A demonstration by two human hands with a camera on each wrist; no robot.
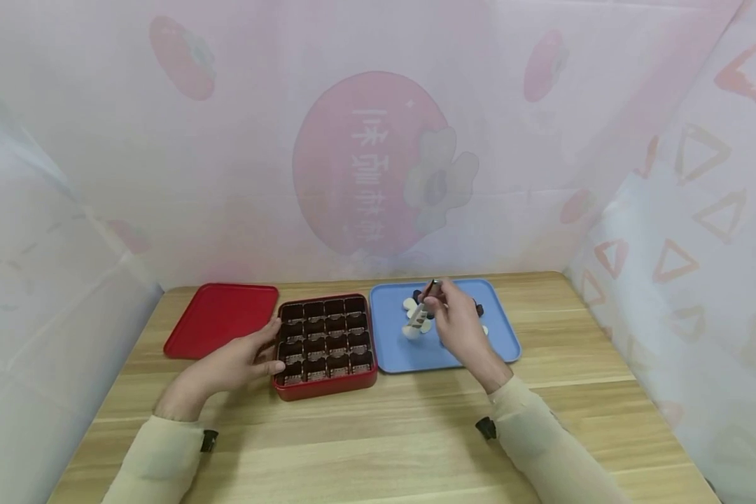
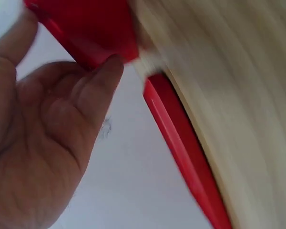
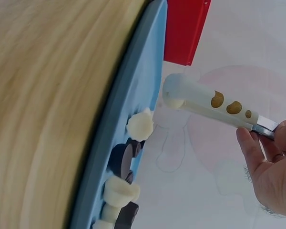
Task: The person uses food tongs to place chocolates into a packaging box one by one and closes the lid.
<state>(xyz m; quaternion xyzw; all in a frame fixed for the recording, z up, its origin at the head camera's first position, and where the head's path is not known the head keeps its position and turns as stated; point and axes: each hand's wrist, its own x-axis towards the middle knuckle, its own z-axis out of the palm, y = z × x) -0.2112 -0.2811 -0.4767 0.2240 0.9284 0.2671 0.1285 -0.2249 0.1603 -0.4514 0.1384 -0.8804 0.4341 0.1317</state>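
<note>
My right hand holds white tongs with teardrop-shaped marks and a metal end. At the tips of the tongs is a pale white chocolate, over the left part of the blue tray. White chocolate pieces and dark chocolate pieces lie on that tray, partly hidden by the hand in the head view. A red box with a brown divided insert stands left of the tray. My left hand rests against the box's left side, fingers extended and thumb at the front left corner.
A flat red lid lies on the wooden table left of the box, behind the left hand. Box and tray stand side by side, close together. A printed cloth wall rises behind the table, with more cloth on both sides.
</note>
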